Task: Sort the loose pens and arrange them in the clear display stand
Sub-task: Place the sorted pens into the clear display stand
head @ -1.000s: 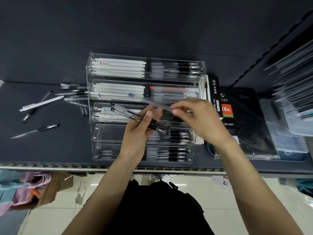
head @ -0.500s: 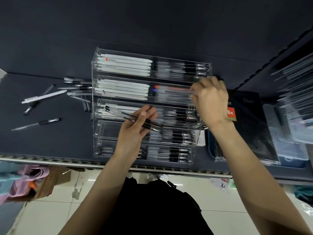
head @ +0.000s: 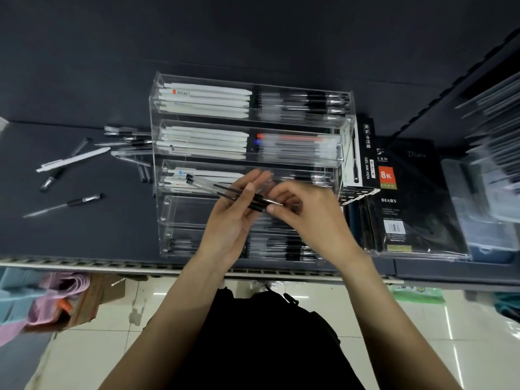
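Dark shelving (head: 84, 237) carries a clear display stand (head: 344, 142) near its front edge, its tiers stocked with white and clear pens. Over the stand's middle tiers, the left hand (head: 233, 220) holds a small bundle of clear pens (head: 213, 187) across its palm under the thumb. The right hand (head: 306, 218) pinches the bundle's tip end. Loose pens (head: 73, 160) lie scattered toward the shelf's left side; a diary pack (head: 408, 198) stands at the right.

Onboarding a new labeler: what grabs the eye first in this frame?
Dead centre, the left hand holds a few clear pens while the right hand pinches their tips. Behind them stands the clear display stand, its tiers stocked. Loose pens lie scattered left of it.
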`<state>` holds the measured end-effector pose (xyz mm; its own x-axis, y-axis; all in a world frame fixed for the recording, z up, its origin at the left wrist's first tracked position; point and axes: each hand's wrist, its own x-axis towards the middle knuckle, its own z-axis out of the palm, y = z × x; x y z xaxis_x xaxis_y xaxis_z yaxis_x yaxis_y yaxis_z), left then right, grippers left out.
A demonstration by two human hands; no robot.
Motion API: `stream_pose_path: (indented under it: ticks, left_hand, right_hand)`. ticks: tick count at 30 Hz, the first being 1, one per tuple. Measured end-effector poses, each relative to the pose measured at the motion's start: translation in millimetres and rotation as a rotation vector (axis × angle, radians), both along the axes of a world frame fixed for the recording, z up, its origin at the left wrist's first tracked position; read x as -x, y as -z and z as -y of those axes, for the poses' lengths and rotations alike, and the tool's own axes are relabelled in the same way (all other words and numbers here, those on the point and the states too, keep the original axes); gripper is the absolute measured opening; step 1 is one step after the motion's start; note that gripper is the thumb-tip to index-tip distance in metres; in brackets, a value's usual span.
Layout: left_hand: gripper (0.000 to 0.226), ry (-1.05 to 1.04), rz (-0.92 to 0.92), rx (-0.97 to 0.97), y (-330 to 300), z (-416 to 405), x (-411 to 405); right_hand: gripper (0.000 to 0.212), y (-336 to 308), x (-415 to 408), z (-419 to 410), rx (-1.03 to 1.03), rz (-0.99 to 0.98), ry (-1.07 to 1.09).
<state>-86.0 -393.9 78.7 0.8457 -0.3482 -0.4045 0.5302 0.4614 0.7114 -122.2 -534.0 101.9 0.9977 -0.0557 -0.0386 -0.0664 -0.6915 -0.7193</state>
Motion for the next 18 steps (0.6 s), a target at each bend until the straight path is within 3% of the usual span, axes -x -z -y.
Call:
stream_pose_path:
  ticks: [6, 11, 14, 18]
  left_hand:
    - [0.029, 0.042, -0.039, -0.117, 12, -9, 15]
    - [0.028, -0.330, -0.084, -0.271, 21, -44, 20]
    - [0.034, -0.483, -0.153, -0.270, 30, -75, 19]
    - [0.037, -0.523, -0.243, -0.062, 37, -100, 24]
  right_hand:
    - [0.014, 15, 22, 10, -0.228, -0.078, 0.120]
    - [0.019, 21, 53, 45, -0.317, -0.055, 0.296]
    - [0.018, 32, 63, 35, -0.171, -0.047, 0.232]
    - [0.010, 55, 53, -15, 0.124, -0.011, 0.035]
